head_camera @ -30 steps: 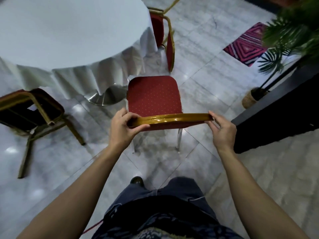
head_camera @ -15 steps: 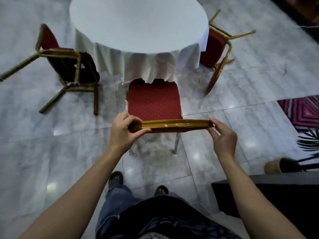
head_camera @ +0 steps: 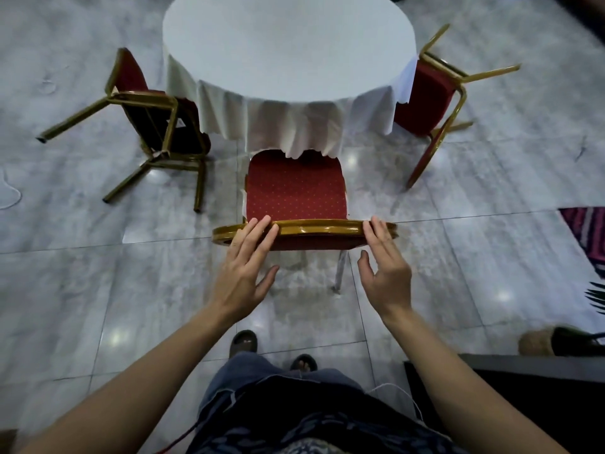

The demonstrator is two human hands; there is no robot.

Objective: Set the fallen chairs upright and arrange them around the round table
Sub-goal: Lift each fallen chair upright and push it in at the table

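Observation:
A red chair (head_camera: pixel 296 194) with a gold frame stands upright in front of me, its seat partly under the white cloth of the round table (head_camera: pixel 288 50). My left hand (head_camera: pixel 245 273) has straight fingers whose tips touch the gold top rail. My right hand (head_camera: pixel 384 270) is also open, fingertips on the rail's right end. A second red chair (head_camera: pixel 157 126) lies fallen at the table's left, legs pointing out. A third chair (head_camera: pixel 432 96) lies tipped over at the table's right.
The floor is grey marble tile. A patterned rug (head_camera: pixel 586 234) lies at the right edge. A dark counter (head_camera: pixel 523 388) and a basket plant pot (head_camera: pixel 537 344) stand at lower right. My feet are below the chair.
The chair has gone forward, its seat now under the tablecloth. Both hands have let go of the top rail and opened, only fingertips touching it. The view has tilted up.

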